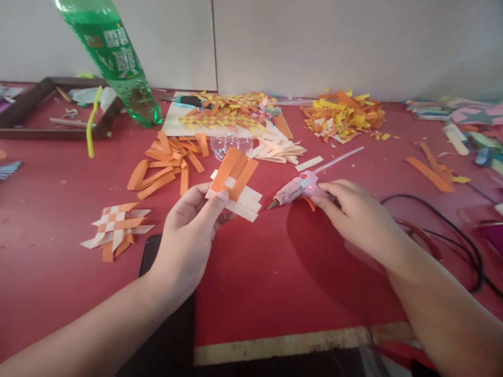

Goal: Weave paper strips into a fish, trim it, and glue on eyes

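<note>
Between the thumb and fingers of my left hand (192,225) is a small woven piece of orange and cream paper strips (236,180), held above the table. My right hand (357,217) grips the handle of a pink hot glue gun (296,189), whose nozzle points left toward the woven piece without touching it. A clear glue stick juts from the gun's back. Loose orange strips (161,167) and folded cream strips (281,147) lie just beyond my hands. Another woven orange and cream piece (118,228) rests on the table at the left.
A green soda bottle (118,63) stands by a dark frame (58,133) at the back left. Yellow and orange paper scraps (343,115) are heaped at the back. A black phone-like object (151,251) lies beneath my left wrist. A black cable (477,256) curls at the right.
</note>
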Available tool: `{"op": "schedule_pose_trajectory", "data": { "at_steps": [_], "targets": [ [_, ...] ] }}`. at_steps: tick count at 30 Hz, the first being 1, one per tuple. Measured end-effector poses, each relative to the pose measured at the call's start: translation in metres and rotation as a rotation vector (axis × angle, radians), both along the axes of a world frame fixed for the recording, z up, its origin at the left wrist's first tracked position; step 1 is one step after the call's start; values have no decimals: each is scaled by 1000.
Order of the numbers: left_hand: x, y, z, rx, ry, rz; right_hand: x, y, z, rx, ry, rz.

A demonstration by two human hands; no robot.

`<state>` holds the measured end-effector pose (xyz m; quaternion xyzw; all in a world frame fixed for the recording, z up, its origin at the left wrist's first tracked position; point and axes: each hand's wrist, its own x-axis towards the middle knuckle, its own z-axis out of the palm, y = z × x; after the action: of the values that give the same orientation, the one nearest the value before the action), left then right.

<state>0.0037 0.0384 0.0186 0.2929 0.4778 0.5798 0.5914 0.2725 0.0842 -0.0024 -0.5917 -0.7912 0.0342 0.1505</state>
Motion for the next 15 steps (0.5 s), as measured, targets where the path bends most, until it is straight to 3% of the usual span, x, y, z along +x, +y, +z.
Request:
{"op": "schedule_pose_trajectory", "data": {
  "at_steps": [3,6,10,15],
  "targets": [
    [0,0,-1,-50,7,2,-2,-1,-1,158,70,-88],
    [0,0,-2,-79,30,-52,-11,-7,6,283,283,-176],
    [-1,0,-4,-79,85,-133,-29,-22,20,166,540,-214],
    [-1,-1,-6,7,118,-201,-32,-33,21,39,748,-9]
  ]
}}
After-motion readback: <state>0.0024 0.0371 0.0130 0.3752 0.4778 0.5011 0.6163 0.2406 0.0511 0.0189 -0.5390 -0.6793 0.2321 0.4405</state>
